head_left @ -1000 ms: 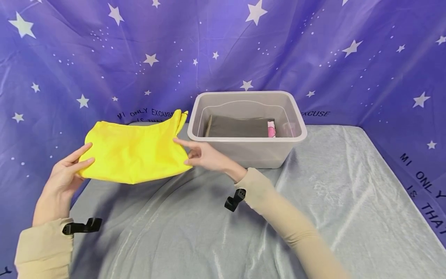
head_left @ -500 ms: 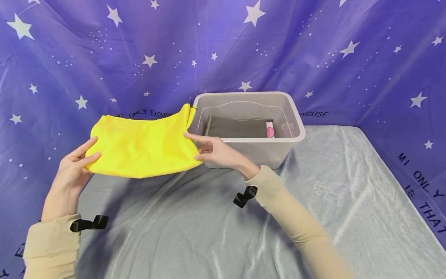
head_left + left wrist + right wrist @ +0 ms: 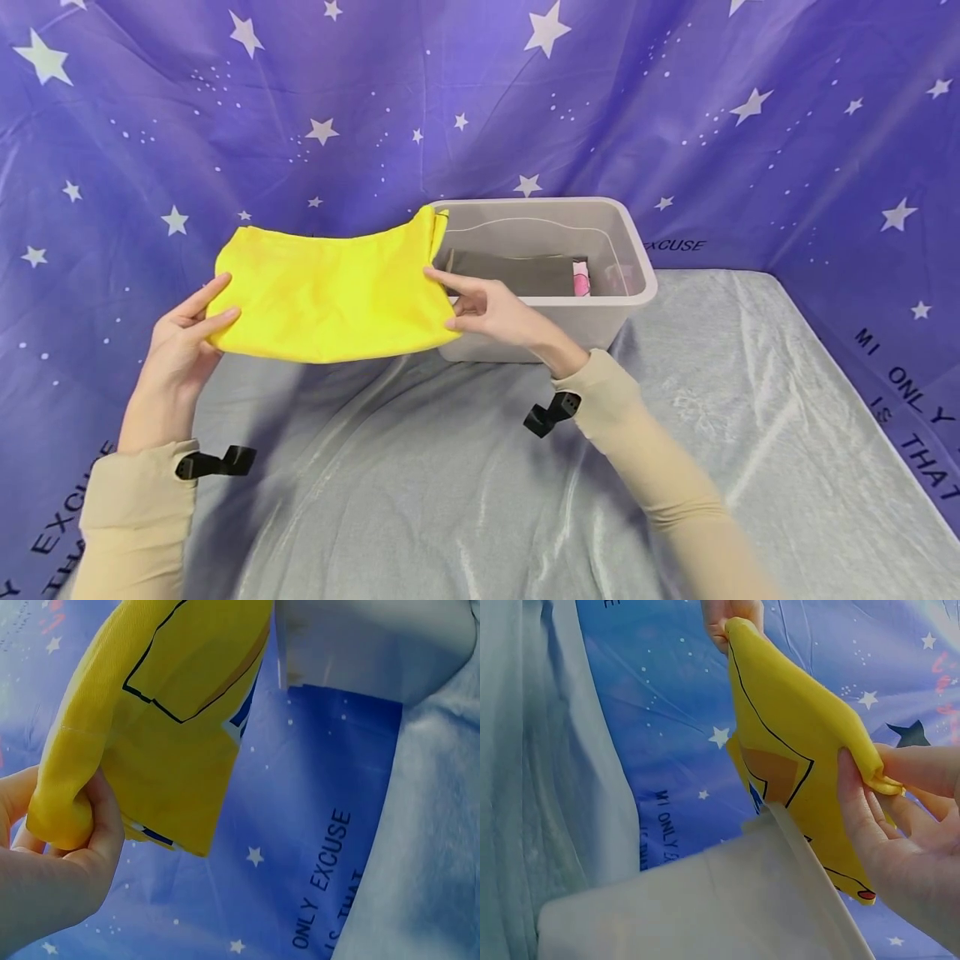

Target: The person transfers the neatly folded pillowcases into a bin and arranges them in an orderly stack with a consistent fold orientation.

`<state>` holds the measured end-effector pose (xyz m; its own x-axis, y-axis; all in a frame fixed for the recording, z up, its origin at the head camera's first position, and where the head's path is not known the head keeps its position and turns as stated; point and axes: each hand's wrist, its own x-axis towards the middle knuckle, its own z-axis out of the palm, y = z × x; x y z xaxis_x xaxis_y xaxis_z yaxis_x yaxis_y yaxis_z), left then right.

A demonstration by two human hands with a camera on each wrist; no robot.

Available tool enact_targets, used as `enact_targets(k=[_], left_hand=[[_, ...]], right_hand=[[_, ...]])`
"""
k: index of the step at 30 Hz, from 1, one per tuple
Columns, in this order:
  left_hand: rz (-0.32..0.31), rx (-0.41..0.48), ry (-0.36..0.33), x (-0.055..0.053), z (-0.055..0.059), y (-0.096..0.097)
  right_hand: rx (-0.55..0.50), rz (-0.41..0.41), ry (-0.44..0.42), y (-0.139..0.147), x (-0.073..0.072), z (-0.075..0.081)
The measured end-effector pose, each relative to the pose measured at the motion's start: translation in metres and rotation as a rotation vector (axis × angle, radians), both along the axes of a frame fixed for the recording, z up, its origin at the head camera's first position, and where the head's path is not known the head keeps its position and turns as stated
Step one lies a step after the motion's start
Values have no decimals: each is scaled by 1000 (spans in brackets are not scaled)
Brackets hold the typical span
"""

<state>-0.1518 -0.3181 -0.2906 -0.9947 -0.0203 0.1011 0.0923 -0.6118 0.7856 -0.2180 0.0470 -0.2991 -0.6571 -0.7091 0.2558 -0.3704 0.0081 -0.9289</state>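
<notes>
A folded yellow cloth (image 3: 330, 292) is held up over the bed-like surface, stretched between both hands. My left hand (image 3: 176, 342) pinches its left end between thumb and fingers. At the other end, my right hand (image 3: 498, 312) grips the cloth with thumb and fingertips. The cloth's right end overlaps the left side of a grey plastic bin (image 3: 547, 321) in the head view. Black-outlined printing shows on the underside of the yellow cloth (image 3: 172, 675) in the left wrist view. In the right wrist view the bin (image 3: 682, 907) rim overlaps the cloth's lower part.
Inside the bin lie a dark folded cloth (image 3: 517, 275) and a pink-and-white patterned piece (image 3: 581, 279) at its right. Grey plush fabric (image 3: 420, 483) covers the surface. A purple star-printed curtain (image 3: 360, 83) hangs behind and at both sides.
Both hands have moved right and slightly up, away from me, carrying the yellow cloth to the bin's left side. The bin and its contents stay put.
</notes>
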Motion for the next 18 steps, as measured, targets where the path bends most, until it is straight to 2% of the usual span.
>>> enact_targets(k=[6,12,15,18], left_hand=[[-29,-1,20,-8,2,12],[-20,-53,-19,-16,9,26],[-22,-71,-16,-22,13,33],[-5,-125,-16,-28,17,41]], right_hand=[[11,-26,29,13,-3,2],[-4,-44,21,27,-5,4],[-16,-62,5,35,-6,5],[-34,-72,-14,42,-8,6]])
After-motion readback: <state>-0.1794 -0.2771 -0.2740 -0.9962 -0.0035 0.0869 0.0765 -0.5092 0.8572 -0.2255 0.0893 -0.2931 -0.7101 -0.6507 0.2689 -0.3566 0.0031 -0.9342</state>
